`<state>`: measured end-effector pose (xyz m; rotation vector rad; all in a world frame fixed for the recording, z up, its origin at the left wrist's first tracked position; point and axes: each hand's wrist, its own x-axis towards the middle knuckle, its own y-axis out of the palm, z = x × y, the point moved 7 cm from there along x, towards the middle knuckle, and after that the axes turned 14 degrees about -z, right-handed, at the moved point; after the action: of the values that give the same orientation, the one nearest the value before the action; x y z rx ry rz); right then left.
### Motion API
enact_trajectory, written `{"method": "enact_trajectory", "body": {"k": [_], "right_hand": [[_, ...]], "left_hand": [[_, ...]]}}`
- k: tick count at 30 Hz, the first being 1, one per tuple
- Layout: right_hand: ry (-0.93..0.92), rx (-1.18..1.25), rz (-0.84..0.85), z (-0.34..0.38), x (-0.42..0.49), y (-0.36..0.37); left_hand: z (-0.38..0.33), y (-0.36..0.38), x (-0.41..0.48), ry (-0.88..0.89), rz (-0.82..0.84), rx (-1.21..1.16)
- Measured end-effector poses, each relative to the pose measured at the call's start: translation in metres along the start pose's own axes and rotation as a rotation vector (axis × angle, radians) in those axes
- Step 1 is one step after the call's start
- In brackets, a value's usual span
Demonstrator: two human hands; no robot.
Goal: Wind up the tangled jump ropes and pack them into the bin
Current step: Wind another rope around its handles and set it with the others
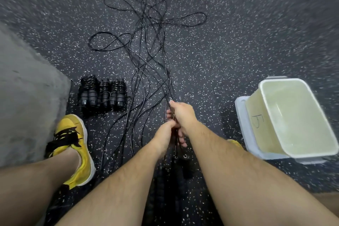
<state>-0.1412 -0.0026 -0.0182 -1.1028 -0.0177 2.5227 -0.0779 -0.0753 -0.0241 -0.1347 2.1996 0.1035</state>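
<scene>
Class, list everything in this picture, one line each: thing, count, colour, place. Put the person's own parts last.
Loose jump ropes: several, black, tangled across the middle floor, running to the hands.
Wound rope bundles: three, black, side by side, left of the loose cords.
Rope handles: count unclear, black, below the hands.
Bin: one, cream, right, tilted, nothing inside.
Lid: one, pale grey, under the bin.
Mat: one, grey, far left.
Floor: dark, white-speckled.
Shoes: two, yellow; left one fully seen, other's toe by the bin.
Left hand: grips the cords.
Right hand: grips them just ahead.
</scene>
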Motion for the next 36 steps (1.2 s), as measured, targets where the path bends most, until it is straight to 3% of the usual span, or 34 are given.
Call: {"method": "enact_trajectory", "body": {"k": [5, 11, 16, 22, 24, 27, 30, 36], "right_hand": [[-0.086, -0.022, -0.025, 0.035, -0.007, -0.015], [-0.354, -0.341, 0.170, 0.067, -0.050, -0.011], [-0.452, -0.488, 0.251, 0.112, -0.100, -0.017], [-0.689, -0.552, 0.282, 0.193, -0.195, -0.029], [-0.696, -0.480, 0.319, 0.220, -0.223, -0.031], [-0.540, -0.174, 0.362, 0.260, -0.256, -0.039], [-0.500, 0.068, 0.378, 0.294, -0.274, -0.048], [-0.507, 0.139, 0.321, 0.335, -0.280, -0.047]], "left_hand": [[-0.035, -0.004, -0.011, 0.059, -0.061, -0.092], [-0.115, -0.015, -0.019, 0.232, -0.228, -0.228], [-0.176, -0.018, -0.057, 0.270, -0.198, -0.236], [-0.258, -0.021, -0.160, 0.542, -0.148, -0.123], [-0.284, -0.025, -0.198, 0.657, -0.132, -0.053], [-0.310, -0.032, -0.248, 0.809, -0.081, -0.013], [-0.309, -0.028, -0.278, 0.905, 0.032, 0.125], [-0.284, -0.018, -0.282, 0.870, 0.151, 0.486]]}}
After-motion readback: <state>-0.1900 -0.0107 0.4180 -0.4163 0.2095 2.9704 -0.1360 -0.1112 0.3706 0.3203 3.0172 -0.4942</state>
